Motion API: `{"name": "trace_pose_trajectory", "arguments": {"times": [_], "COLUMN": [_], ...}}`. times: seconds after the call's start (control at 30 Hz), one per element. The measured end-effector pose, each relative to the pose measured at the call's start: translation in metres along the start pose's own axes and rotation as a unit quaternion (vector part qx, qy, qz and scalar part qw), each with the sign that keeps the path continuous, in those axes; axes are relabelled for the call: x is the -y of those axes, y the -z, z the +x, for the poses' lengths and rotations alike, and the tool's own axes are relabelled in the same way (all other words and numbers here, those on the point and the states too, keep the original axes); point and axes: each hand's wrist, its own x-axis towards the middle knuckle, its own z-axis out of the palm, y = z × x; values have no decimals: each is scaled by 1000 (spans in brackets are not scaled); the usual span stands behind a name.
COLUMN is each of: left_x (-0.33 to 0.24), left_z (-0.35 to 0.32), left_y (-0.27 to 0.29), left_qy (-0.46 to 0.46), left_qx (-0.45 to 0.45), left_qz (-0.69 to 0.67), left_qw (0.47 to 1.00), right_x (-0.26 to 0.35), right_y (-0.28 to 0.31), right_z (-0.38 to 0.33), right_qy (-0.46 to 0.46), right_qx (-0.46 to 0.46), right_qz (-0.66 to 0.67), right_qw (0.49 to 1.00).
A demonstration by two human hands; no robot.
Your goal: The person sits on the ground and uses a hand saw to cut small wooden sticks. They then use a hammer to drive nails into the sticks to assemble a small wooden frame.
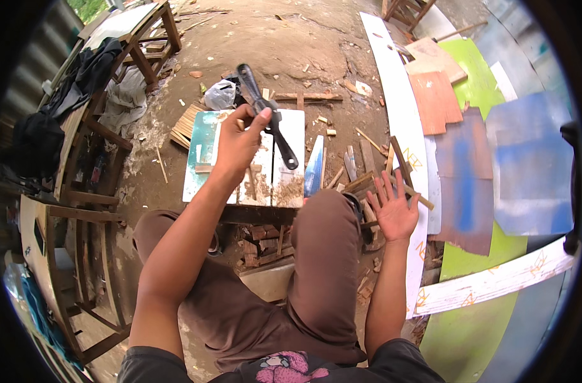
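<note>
My left hand (241, 134) grips a black spokeshave (280, 137) by its middle, raised above a low work table. The tool is tilted, one handle toward the far side and the other toward me. My right hand (396, 207) is apart from it, over the ground beside my right knee. Its fingers are spread, palm showing, with nothing in it. Below the spokeshave, the low table (295, 124) has a white and teal top. Wood shavings (287, 190) and a thin wooden stick (251, 184) lie on it.
A blue and white tapered piece (314, 165) and wood scraps (366, 152) lie right of the table. Slats (189, 124) and a clear plastic bag (220, 95) sit at its far left. Painted sheets (533, 153) cover the right side; wooden furniture (80, 214) lines the left.
</note>
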Motion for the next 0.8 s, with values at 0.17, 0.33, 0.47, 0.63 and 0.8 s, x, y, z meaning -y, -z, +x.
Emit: {"name": "trace_pose_trajectory", "arguments": {"times": [0.17, 0.33, 0.47, 0.63, 0.8], "left_x": [2, 1, 1, 7, 8], "left_z": [34, 62, 72, 73, 65], "left_y": [-5, -15, -23, -31, -32], "left_qy": [10, 33, 45, 44, 50], "left_qx": [37, 81, 97, 110, 157], "left_qz": [-34, -71, -48, -38, 59], "left_qw": [999, 994, 993, 992, 985], "right_x": [6, -2, -47, -109, -94], "right_y": [-110, -201, -224, -207, -190], "right_z": [70, 137, 165, 149, 155], "right_qy": [-33, -83, -93, -105, -122], "right_qx": [83, 193, 169, 104, 53], "right_qz": [-49, -116, -317, -479, -496], "right_qw": [995, 971, 929, 865, 858]}}
